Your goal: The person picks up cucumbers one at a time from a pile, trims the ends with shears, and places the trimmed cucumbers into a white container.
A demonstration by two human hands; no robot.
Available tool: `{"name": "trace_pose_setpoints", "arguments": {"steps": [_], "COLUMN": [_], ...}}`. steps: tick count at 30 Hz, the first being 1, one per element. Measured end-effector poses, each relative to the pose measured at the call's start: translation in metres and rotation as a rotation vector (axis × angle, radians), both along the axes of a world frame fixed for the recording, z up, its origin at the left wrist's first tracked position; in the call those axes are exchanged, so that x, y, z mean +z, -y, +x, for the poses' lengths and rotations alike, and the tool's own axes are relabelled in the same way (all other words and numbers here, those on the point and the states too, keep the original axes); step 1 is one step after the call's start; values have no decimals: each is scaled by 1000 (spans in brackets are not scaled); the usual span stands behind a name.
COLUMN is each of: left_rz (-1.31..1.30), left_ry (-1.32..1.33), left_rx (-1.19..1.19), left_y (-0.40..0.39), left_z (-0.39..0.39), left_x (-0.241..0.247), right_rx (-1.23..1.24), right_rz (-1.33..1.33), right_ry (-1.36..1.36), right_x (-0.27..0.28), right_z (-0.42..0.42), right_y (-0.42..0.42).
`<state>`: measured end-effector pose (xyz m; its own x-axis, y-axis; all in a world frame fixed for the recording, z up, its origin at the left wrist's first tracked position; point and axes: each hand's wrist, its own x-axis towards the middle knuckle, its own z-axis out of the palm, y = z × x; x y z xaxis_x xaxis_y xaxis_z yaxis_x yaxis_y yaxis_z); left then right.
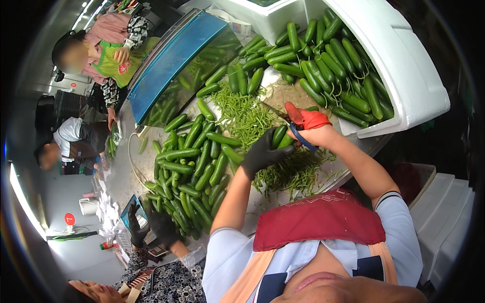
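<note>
My left hand (264, 153), in a black glove, grips a couple of green cucumbers (279, 137) above the worktable. My right hand (311, 130), its fingers partly covered in red, holds scissors (308, 143) with blue handles. Their blades point up and left, just beyond the held cucumbers. Below and past both hands lie heaps of cut green stem pieces (242, 111). Left of my left hand is a large pile of cucumbers (193, 163). More long-stemmed cucumbers (329, 64) spill from a white foam box (420, 72) lying on its side at the upper right.
A blue-edged clear panel (178, 57) stands across the far side. At lower left, a co-worker's black-gloved hands (161, 225) are beside a lit screen (140, 213). Two other people stand farther off. A white cable (131, 159) runs along the metal table (121, 170).
</note>
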<state>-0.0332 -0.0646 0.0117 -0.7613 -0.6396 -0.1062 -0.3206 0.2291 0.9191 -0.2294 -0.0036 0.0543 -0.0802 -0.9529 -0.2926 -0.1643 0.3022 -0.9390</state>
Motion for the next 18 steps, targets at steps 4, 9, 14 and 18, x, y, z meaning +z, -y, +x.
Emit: {"name": "trace_pose_setpoints", "arguments": {"steps": [4,9,14,18], "left_rz": [-14,502,1122,1199], "left_ry": [145,-286,-822,-819], "left_rx": [113,195,116,177], "left_y": [9,-3,-4,0], "left_z": [43,41,35,35], "left_x": [-15,11,19,22], "right_rx": [-39,-615,-445,-26], "right_rz": [-176,-1014,-494,9], "right_ry": [-236,108,-70,130], "right_x": [33,74,48,19], "right_z": [-21,-92,-54,-2], "right_y": [41,164,128,43]}}
